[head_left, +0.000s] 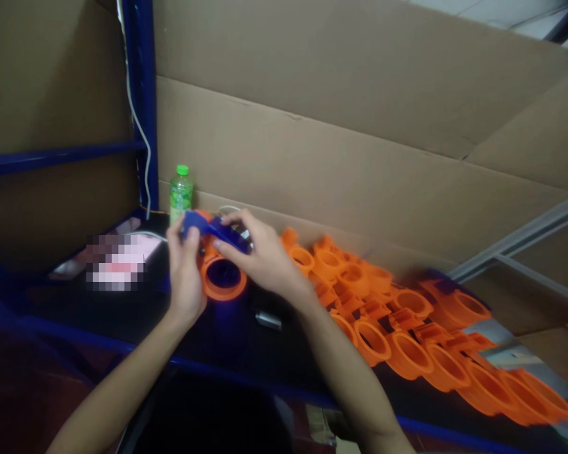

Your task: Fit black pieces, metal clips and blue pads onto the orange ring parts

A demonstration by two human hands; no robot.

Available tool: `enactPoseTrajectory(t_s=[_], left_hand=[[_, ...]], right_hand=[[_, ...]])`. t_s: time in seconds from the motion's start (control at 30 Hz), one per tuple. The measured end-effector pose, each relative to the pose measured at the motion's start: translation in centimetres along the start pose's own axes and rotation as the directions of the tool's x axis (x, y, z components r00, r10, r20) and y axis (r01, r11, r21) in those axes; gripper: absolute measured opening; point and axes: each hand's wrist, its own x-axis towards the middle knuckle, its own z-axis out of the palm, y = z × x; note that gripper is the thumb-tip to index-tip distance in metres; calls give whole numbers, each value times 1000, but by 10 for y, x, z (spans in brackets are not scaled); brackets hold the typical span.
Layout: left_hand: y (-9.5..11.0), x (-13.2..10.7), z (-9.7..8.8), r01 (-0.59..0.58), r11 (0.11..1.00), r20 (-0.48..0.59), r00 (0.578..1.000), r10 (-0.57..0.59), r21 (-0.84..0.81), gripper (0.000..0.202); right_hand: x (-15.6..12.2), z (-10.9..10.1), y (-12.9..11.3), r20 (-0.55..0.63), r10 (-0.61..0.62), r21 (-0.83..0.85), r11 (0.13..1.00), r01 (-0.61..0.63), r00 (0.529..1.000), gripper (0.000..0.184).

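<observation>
My left hand [185, 271] and my right hand [260, 255] are raised together over the dark worktop [137, 315]. Both are closed on one assembly: a blue plastic part [208, 228] sitting on top of an orange ring-shaped part [223, 277]. The left thumb presses the blue part's left end. The right fingers wrap over its right end, where a small dark metal piece shows. The ring's round opening faces me. The image is blurred, so finer detail is lost.
Several orange ring parts [407, 334] lie in rows across the worktop to the right. A green-capped bottle [180, 194] stands behind the hands. A small silver cylinder [268, 320] lies below the right wrist. Cardboard sheets [341, 145] back the bench; a blue rack post [142, 101] stands left.
</observation>
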Motion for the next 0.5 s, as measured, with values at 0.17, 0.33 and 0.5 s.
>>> enactPoseTrajectory(t_s=[0.17, 0.33, 0.5], left_hand=[[0, 3, -1, 29, 998, 39, 999, -26, -60, 34], [-3, 2, -4, -40, 998, 4, 999, 40, 55, 44], [-2, 0, -7, -189, 978, 74, 980, 183, 87, 53]], right_hand=[[1, 3, 4, 11, 20, 16, 1000, -21, 1000, 27], [-1, 3, -3, 26, -9, 60, 998, 7, 1000, 31], [0, 2, -3, 18, 36, 269, 962, -40, 999, 22]])
